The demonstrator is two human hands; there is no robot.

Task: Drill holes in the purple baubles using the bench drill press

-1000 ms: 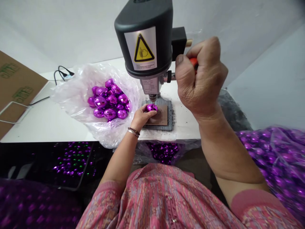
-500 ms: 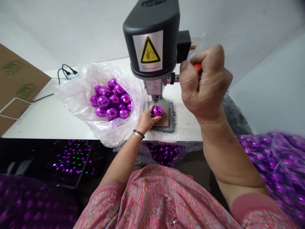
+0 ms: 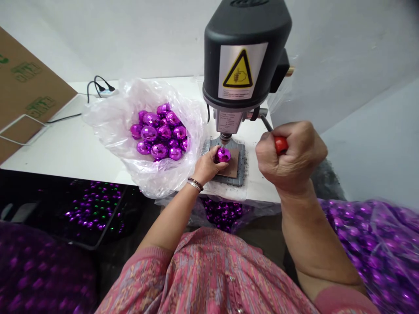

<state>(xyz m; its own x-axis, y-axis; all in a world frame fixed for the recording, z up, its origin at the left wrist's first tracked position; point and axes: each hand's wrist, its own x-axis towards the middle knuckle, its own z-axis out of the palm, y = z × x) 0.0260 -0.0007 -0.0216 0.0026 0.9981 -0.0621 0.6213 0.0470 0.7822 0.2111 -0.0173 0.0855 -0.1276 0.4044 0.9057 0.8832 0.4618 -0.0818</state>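
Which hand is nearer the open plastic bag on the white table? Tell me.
Left. The left hand holds a purple ball just right of the bag; the right hand is farther right, gripping the red knob.

The ball (image 3: 224, 157) looked glossy and metallic, the drill housing (image 3: 245, 28) matt plastic, the bag (image 3: 157, 179) crinkled, shiny film, the surface (image 3: 62, 150) smooth.

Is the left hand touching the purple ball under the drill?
Touching: the head view shows the left hand gripping the purple ball from its left side.
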